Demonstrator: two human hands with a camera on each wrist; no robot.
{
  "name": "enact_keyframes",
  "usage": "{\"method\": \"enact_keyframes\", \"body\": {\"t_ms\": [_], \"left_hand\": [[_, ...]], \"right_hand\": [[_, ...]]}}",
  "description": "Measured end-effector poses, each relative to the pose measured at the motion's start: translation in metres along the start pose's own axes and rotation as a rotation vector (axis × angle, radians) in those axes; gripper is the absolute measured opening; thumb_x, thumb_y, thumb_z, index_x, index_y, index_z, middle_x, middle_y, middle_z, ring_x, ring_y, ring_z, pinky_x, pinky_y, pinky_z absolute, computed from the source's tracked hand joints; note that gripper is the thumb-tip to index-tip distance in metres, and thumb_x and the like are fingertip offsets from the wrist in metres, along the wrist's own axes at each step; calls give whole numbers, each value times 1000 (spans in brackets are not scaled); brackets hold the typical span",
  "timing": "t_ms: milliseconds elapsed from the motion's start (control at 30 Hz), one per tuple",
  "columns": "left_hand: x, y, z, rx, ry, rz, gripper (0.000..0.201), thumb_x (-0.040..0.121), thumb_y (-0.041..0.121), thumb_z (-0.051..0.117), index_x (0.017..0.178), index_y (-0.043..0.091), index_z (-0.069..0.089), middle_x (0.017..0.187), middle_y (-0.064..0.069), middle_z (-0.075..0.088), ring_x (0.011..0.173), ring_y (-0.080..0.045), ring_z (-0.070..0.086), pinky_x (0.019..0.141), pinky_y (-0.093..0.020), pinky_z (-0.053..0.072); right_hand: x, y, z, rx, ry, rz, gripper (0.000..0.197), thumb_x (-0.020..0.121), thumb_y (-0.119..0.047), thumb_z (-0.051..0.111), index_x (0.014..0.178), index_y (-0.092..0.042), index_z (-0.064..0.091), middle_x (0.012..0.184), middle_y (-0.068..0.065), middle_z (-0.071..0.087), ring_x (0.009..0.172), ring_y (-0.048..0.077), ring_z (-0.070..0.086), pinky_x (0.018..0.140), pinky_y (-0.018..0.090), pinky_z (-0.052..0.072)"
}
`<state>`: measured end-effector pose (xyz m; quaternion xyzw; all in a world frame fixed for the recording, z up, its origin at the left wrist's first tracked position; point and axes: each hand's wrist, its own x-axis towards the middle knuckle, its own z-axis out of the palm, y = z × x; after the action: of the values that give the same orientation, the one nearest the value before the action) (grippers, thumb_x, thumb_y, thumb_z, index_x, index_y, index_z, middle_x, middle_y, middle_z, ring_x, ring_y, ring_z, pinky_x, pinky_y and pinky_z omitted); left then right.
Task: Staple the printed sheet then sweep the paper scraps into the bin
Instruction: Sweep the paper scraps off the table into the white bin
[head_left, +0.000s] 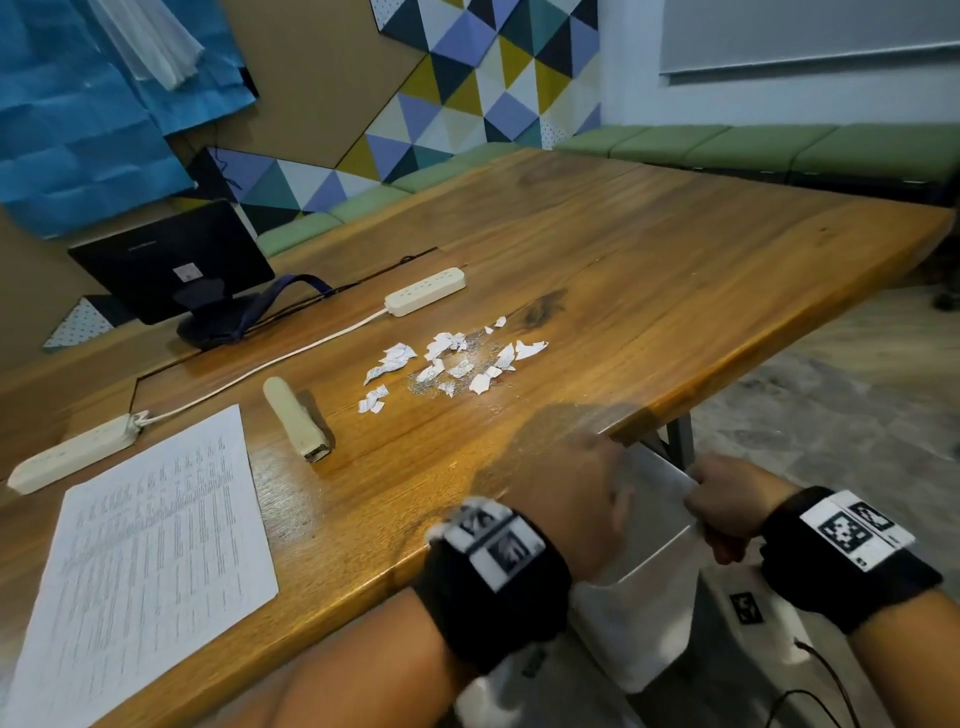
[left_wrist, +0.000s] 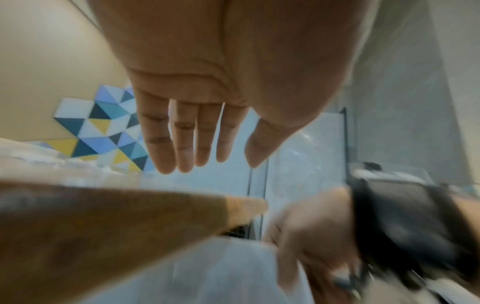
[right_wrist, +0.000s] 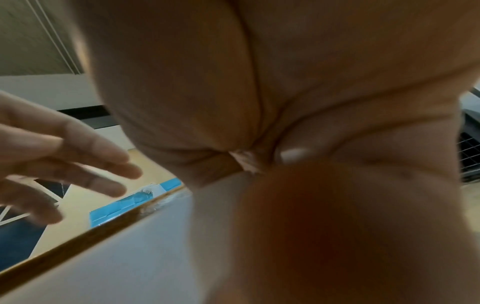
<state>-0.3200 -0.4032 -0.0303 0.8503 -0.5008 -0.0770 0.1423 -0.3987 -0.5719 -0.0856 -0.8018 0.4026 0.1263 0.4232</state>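
Observation:
Several torn white paper scraps (head_left: 447, 361) lie in a loose heap mid-table, with small metal staples scattered among them. The printed sheet (head_left: 150, 561) lies flat at the near left. A cream stapler (head_left: 296, 423) lies between sheet and scraps. My right hand (head_left: 727, 512) grips the rim of a white bin (head_left: 649, 597), held just under the table's near edge. My left hand (head_left: 566, 499) hovers blurred over that edge, fingers straight and spread (left_wrist: 182, 144), holding nothing. In the right wrist view the bin's white wall (right_wrist: 116, 257) fills the lower left below the curled fingers.
The wooden table (head_left: 649, 270) carries two cream power strips (head_left: 426, 291) (head_left: 72, 460) joined by a cable, and a black monitor (head_left: 171, 265) at the back left. Green bench cushions (head_left: 779, 148) run along the wall. A table leg (head_left: 680, 441) stands behind the bin.

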Motion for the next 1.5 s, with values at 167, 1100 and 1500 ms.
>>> {"method": "enact_keyframes", "body": {"t_ms": [167,1100,1500], "left_hand": [[52,-43,-39,-31,38,-301,69,94,45,56,153,26,27,163,-2,21,149,-26,23,116,-46,28],[8,4,8,140,-99,31,47,94,43,54,134,18,55,138,-1,54,120,-23,55,98,-41,48],[88,-74,-28,187,-384,-316,92,87,73,45,158,31,5,167,-4,-7,153,-32,-5,118,-55,11]], "right_hand": [[-1,0,-3,-25,18,14,28,86,3,38,77,8,64,40,12,62,32,20,58,45,31,51],[5,7,-7,-69,-38,-20,31,82,4,36,82,13,65,44,16,62,33,24,59,43,30,51],[4,7,-4,-13,-9,7,33,79,1,35,90,10,66,69,34,71,45,30,62,51,35,53]]}}
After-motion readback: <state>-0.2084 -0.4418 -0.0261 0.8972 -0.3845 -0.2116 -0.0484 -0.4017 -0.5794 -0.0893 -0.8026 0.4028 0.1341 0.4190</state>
